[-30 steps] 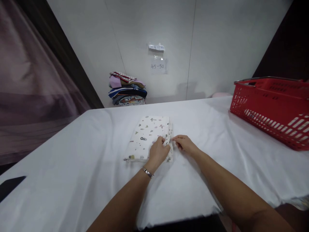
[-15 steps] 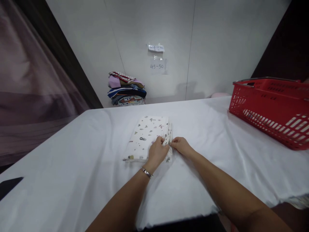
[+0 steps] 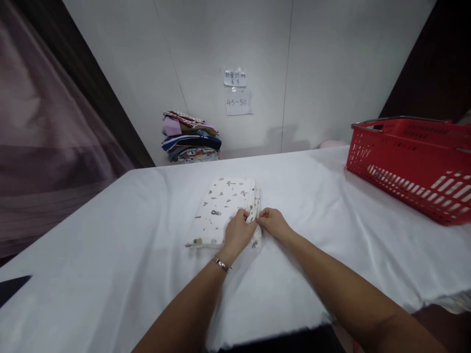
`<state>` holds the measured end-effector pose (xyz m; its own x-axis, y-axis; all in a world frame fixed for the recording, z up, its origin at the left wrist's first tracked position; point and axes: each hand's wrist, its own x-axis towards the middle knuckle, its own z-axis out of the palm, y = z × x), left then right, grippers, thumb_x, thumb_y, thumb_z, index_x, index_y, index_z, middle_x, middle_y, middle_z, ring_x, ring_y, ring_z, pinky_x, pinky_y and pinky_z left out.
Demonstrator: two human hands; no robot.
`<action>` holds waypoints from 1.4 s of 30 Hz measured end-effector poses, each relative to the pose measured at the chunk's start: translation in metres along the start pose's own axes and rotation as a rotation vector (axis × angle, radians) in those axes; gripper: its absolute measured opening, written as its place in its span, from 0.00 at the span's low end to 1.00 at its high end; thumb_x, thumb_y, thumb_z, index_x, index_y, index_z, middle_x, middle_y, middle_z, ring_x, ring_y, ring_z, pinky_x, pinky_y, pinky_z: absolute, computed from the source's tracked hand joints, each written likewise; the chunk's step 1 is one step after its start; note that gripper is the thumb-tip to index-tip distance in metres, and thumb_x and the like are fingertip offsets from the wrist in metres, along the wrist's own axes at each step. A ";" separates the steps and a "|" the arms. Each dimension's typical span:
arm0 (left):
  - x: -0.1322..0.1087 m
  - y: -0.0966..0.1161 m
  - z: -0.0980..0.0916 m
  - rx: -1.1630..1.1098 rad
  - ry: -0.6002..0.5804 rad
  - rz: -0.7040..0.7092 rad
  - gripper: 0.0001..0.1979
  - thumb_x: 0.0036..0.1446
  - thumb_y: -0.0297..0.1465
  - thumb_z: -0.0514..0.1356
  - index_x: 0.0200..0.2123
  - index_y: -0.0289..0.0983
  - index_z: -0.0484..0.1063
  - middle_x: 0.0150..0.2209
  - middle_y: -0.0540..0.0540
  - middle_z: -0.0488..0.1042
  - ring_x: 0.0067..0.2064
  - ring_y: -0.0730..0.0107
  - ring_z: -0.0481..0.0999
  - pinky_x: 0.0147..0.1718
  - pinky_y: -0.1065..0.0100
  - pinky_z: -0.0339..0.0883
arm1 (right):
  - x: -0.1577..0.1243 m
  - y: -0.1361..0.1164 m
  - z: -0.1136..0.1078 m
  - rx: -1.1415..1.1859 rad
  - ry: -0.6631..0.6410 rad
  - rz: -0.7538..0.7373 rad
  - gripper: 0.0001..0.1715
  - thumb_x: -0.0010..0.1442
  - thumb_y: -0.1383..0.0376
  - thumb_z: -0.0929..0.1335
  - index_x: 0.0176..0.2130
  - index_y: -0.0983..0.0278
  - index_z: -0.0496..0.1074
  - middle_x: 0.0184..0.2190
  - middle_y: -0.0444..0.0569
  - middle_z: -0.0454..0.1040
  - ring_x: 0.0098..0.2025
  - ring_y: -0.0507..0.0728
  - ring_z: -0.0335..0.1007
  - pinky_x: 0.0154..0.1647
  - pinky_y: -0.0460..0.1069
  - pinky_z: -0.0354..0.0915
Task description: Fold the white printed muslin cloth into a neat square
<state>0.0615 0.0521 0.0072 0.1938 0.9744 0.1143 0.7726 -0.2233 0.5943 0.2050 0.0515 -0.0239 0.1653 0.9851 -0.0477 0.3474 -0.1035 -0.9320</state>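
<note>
A folded white cloth (image 3: 221, 206) with small printed figures lies in the middle of the table with the white cover (image 3: 110, 255). My left hand (image 3: 238, 231), with a bracelet at the wrist, rests on the cloth's near right corner, fingers curled around its right edge. My right hand (image 3: 272, 223) pinches the same right edge from the other side, fingertips meeting those of the left hand.
A red plastic basket (image 3: 412, 162) stands on the table at the right. A pile of folded coloured clothes (image 3: 190, 137) sits at the back by the wall under two paper labels (image 3: 238, 93). A dark curtain (image 3: 44, 122) hangs at the left.
My right hand has slid slightly left to the cloth's edge and closed on it. The left hand stays on the corner. The view has shifted a little.
</note>
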 end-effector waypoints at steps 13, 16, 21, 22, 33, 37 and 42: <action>-0.001 0.001 -0.001 -0.022 0.015 -0.003 0.08 0.50 0.33 0.57 0.35 0.40 0.62 0.28 0.52 0.70 0.30 0.71 0.69 0.26 0.72 0.54 | -0.006 -0.010 -0.004 0.294 -0.161 0.091 0.04 0.45 0.67 0.66 0.22 0.64 0.65 0.10 0.35 0.59 0.12 0.45 0.49 0.12 0.42 0.45; -0.001 0.000 0.001 -0.031 0.032 0.023 0.08 0.49 0.32 0.57 0.35 0.40 0.62 0.28 0.53 0.70 0.30 0.71 0.69 0.27 0.72 0.54 | -0.008 -0.014 -0.007 0.436 -0.248 0.161 0.05 0.46 0.65 0.66 0.23 0.65 0.65 0.11 0.36 0.60 0.11 0.45 0.50 0.11 0.42 0.41; -0.002 0.002 -0.001 -0.014 0.002 0.019 0.08 0.50 0.33 0.57 0.35 0.40 0.61 0.29 0.52 0.70 0.29 0.71 0.69 0.26 0.72 0.54 | -0.008 -0.013 -0.007 0.512 -0.301 0.182 0.06 0.45 0.65 0.67 0.24 0.65 0.66 0.11 0.36 0.61 0.11 0.44 0.50 0.11 0.42 0.39; -0.002 0.003 -0.002 -0.007 -0.003 0.013 0.08 0.50 0.33 0.57 0.35 0.40 0.61 0.30 0.52 0.70 0.30 0.71 0.69 0.26 0.72 0.54 | -0.008 -0.012 -0.008 0.523 -0.305 0.186 0.06 0.45 0.65 0.67 0.25 0.65 0.66 0.12 0.36 0.61 0.11 0.44 0.50 0.11 0.42 0.39; -0.004 0.011 -0.005 0.115 -0.051 -0.035 0.15 0.49 0.40 0.57 0.38 0.41 0.59 0.29 0.51 0.70 0.30 0.65 0.70 0.24 0.70 0.52 | -0.010 -0.014 -0.012 0.497 -0.306 0.200 0.09 0.42 0.69 0.63 0.28 0.65 0.69 0.11 0.36 0.60 0.10 0.45 0.49 0.11 0.42 0.37; -0.002 0.010 -0.004 0.125 -0.028 -0.044 0.12 0.50 0.36 0.56 0.37 0.41 0.59 0.30 0.49 0.71 0.32 0.64 0.71 0.26 0.69 0.53 | -0.006 -0.012 -0.013 0.385 -0.259 0.156 0.11 0.43 0.70 0.62 0.29 0.65 0.71 0.10 0.36 0.60 0.10 0.45 0.50 0.11 0.42 0.42; -0.002 0.008 -0.003 0.094 0.001 -0.034 0.09 0.48 0.32 0.56 0.35 0.41 0.59 0.29 0.51 0.70 0.32 0.64 0.70 0.25 0.69 0.52 | -0.002 -0.008 -0.015 0.243 -0.109 0.135 0.04 0.48 0.67 0.64 0.24 0.66 0.68 0.11 0.38 0.62 0.10 0.45 0.52 0.11 0.42 0.44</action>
<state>0.0653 0.0484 0.0137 0.1658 0.9815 0.0955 0.8321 -0.1913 0.5207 0.2157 0.0484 -0.0105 0.0904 0.9749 -0.2032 0.0959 -0.2116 -0.9726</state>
